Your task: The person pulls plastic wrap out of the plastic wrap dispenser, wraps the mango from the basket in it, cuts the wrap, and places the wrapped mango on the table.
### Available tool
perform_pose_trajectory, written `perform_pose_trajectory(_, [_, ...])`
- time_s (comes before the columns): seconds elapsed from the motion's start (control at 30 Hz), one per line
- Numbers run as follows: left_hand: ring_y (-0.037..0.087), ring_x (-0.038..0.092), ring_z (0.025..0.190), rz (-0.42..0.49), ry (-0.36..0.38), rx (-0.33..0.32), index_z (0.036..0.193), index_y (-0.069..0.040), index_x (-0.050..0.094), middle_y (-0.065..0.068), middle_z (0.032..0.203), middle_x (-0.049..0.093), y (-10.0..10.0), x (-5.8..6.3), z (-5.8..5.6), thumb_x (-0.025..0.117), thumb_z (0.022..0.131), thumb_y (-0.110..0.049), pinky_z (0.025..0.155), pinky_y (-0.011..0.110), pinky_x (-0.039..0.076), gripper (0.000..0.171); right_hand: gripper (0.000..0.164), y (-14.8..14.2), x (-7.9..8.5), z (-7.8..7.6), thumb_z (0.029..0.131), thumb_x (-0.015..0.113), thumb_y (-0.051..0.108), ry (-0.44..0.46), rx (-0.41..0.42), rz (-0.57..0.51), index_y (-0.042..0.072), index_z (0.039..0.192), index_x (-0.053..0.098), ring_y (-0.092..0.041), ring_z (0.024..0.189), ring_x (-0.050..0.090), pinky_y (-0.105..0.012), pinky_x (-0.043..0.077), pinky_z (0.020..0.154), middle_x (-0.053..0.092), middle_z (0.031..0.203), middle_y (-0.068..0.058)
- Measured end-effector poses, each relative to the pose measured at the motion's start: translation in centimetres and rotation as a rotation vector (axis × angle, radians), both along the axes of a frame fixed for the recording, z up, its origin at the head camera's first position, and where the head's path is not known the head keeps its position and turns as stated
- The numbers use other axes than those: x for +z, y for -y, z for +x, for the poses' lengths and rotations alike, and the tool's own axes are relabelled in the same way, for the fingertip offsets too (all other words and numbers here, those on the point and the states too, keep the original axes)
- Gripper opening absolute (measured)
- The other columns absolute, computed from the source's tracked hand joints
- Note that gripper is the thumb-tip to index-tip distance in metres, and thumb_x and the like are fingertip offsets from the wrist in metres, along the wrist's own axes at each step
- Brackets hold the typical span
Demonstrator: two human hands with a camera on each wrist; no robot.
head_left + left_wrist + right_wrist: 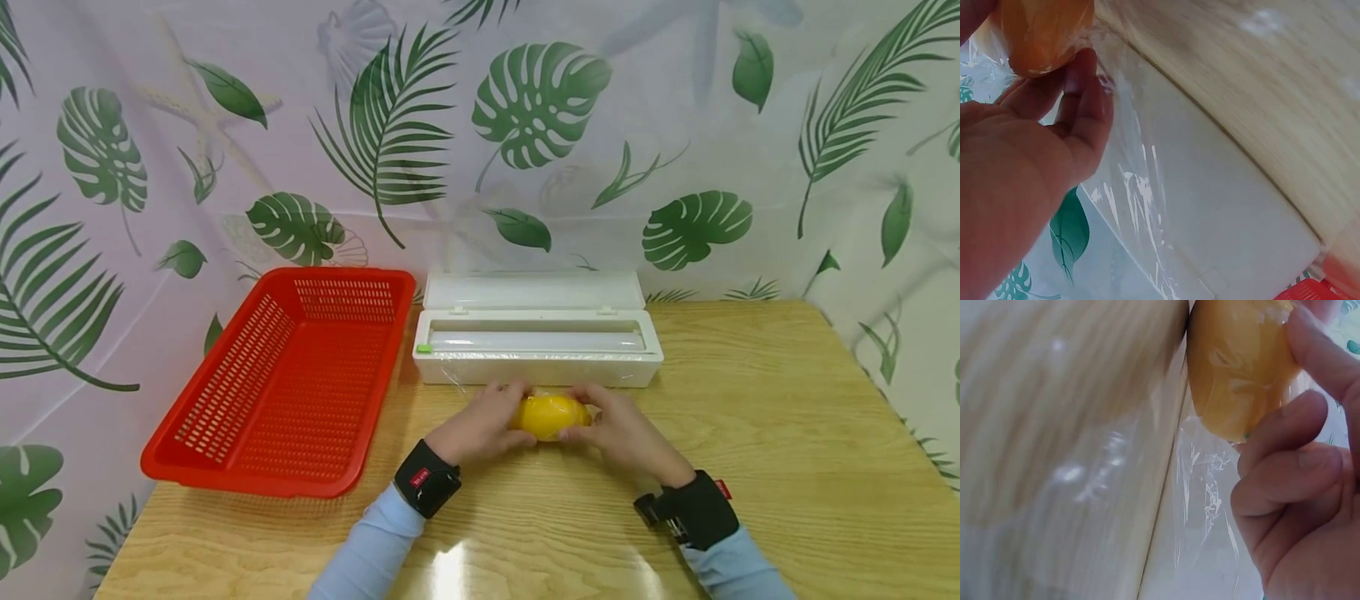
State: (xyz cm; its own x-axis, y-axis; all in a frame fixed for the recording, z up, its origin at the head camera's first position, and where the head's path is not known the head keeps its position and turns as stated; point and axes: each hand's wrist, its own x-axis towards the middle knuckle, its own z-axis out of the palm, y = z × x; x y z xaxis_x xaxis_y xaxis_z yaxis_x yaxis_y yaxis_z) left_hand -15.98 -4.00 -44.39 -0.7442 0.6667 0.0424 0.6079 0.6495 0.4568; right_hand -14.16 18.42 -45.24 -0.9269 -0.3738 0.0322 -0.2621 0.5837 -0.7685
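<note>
A yellow oval fruit [551, 415] lies crosswise in front of the white cling film dispenser [536, 370], with clear film [1210, 494] around it. My left hand [483, 423] grips its left end between thumb and fingers. At the other end, my right hand [621, 429] pinches it the same way. In the left wrist view the film runs in shiny creases from the fruit [1047, 34] along the dispenser's front wall [1210, 200]. The dispenser's lid [534, 291] stands raised, showing the film roll [536, 341] inside.
A red slotted plastic basket [375, 400] stands on the left of the wooden table [787, 433], close beside the dispenser. A small green piece [424, 349] sits at the dispenser's left front edge. Behind everything hangs a leaf-patterned sheet [585, 233].
</note>
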Motion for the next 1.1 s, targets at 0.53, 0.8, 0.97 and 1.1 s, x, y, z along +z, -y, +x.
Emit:
perform_pose_trajectory(0.53, [0.017,0.043,0.096,0.026,-0.079,-0.039,0.125,-0.003,0.047,0.011,0.111,0.052,0.4,0.1,-0.1,0.068,0.082,-0.030,0.084,0.031,0.044,0.056,0.052,-0.2,-0.2,-0.6,0.076,0.071,0.037,-0.104,0.030,0.026,0.006,0.115,0.058,-0.024,0.093,0.049,-0.046,0.047,0.079,0.055,0.113,-0.014])
perform_pose_trajectory(0.8, [0.018,0.047,0.102,0.143,0.042,0.040,0.129,0.002,0.035,0.018,0.125,0.050,0.5,-0.4,-0.6,0.070,0.081,-0.026,0.093,0.035,0.044,0.066,0.051,0.2,-0.2,-0.8,0.075,0.072,0.035,-0.143,-0.035,0.011,0.004,0.113,0.060,-0.027,0.097,0.050,-0.051,0.046,0.083,0.058,0.108,-0.016])
perform_pose_trajectory(0.97, [0.016,0.048,0.100,0.197,0.090,0.067,0.125,-0.002,0.035,0.016,0.121,0.051,0.5,-0.6,-0.8,0.068,0.082,-0.026,0.091,0.034,0.045,0.060,0.065,0.4,-0.1,-1.0,0.075,0.073,0.036,-0.049,-0.114,-0.064,0.001,0.121,0.043,-0.030,0.098,0.052,-0.052,0.047,0.083,0.056,0.110,-0.021])
perform_pose_trajectory(1.1, [0.015,0.048,0.096,0.213,0.079,0.052,0.123,-0.006,0.034,0.014,0.115,0.051,0.4,-0.7,-0.9,0.067,0.083,-0.023,0.088,0.033,0.047,0.055,0.060,0.4,-0.1,-1.1,0.076,0.072,0.036,-0.044,-0.143,-0.072,0.003,0.114,0.038,-0.030,0.097,0.054,-0.050,0.049,0.079,0.057,0.106,-0.021])
